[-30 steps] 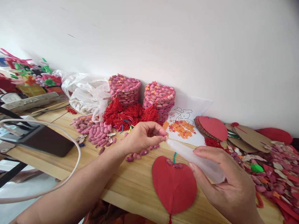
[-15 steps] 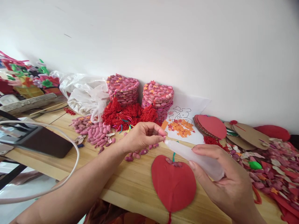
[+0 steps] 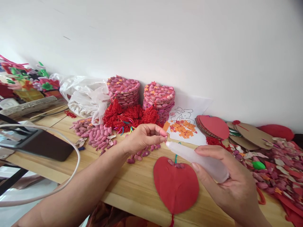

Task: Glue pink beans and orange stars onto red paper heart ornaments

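My right hand [image 3: 232, 176] grips a translucent white glue bottle [image 3: 201, 160] tilted toward the left. Its nozzle meets the fingertips of my left hand [image 3: 146, 137], which pinch a small pink peanut shell [image 3: 166, 138], mostly hidden by the fingers. Below the bottle a red paper heart [image 3: 176, 189] lies flat on the wooden table [image 3: 132, 192], with a few pink peanut shells [image 3: 175, 164] at its top notch, a green cord loop above and a red cord below. More loose pink peanut shells [image 3: 145, 153] lie behind my left wrist.
Peanut-covered heart stacks [image 3: 124, 91] stand against the wall behind red tassels [image 3: 131, 115]. Orange paper stars [image 3: 186, 129] lie on a white sheet. Red hearts [image 3: 215, 127] and heaped peanut pieces [image 3: 272, 176] are at right. A black box [image 3: 49, 143] and white cable [image 3: 77, 164] are at left.
Both hands stay almost in place. The bottle's nozzle and my left fingertips have shifted very slightly; the heart lies as before.
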Motion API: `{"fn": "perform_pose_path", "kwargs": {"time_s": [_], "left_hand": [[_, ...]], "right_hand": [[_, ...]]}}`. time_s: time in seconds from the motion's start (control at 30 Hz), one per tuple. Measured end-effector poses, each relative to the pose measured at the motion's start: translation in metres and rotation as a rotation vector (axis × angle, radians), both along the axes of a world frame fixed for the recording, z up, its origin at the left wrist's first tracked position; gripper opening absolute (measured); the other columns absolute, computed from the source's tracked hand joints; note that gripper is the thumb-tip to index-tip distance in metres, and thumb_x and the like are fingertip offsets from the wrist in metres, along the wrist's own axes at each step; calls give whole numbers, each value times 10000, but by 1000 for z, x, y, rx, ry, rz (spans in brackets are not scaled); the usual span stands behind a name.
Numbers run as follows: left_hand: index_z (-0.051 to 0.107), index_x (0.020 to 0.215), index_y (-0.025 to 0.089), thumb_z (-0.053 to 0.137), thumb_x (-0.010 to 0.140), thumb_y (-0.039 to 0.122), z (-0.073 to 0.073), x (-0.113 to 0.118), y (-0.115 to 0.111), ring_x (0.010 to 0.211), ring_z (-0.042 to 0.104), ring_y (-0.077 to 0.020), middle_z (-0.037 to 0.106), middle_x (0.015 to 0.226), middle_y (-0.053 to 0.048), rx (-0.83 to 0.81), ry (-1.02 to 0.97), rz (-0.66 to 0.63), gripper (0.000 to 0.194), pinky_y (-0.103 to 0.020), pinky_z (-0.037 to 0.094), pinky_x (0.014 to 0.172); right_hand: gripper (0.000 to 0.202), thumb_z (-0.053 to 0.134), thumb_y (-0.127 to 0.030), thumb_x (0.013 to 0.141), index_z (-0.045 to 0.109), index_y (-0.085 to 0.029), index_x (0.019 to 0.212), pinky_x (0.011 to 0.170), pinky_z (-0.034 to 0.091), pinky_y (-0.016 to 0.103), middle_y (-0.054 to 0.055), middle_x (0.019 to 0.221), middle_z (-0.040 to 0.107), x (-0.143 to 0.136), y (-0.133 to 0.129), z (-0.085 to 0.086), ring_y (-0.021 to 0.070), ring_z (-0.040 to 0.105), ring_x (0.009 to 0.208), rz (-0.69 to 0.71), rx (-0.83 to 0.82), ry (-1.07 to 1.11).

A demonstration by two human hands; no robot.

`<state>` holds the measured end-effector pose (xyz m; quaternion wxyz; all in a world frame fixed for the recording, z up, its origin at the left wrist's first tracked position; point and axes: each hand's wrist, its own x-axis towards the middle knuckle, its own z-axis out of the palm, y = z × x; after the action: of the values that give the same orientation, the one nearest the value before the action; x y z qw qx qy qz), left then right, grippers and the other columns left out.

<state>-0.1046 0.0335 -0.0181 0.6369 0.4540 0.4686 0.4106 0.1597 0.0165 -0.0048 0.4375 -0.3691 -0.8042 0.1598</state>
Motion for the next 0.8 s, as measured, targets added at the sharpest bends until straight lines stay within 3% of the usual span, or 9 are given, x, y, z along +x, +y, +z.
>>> {"fn": "perform_pose_path", "kwargs": {"time_s": [0.4,0.63,0.8], "left_hand": [[642,1008,195,804,742,468,0,2,-1,387,496,-68,670,702,-8,2,6,9,414,-174,361,326],[637,1005,188,815,736,431,4,1,-1,355,451,-61,599,620,34,-36,-2,-14,404,-151,301,279],[629,1010,183,811,745,419,1,1,1,404,491,-65,646,683,1,-31,-91,-18,399,-162,353,338]], "right_hand": [[229,706,-252,818,656,-274,1040,799,539,402,49,1020,687,-4,-1,2,270,660,942,-49,-2,7],[283,719,-207,805,648,-272,1071,794,562,334,37,1034,688,-1,-2,2,235,665,968,68,-55,-11],[216,704,-223,832,667,-265,1040,713,582,274,39,1040,691,-1,-1,5,211,682,933,-5,-71,114]]}}
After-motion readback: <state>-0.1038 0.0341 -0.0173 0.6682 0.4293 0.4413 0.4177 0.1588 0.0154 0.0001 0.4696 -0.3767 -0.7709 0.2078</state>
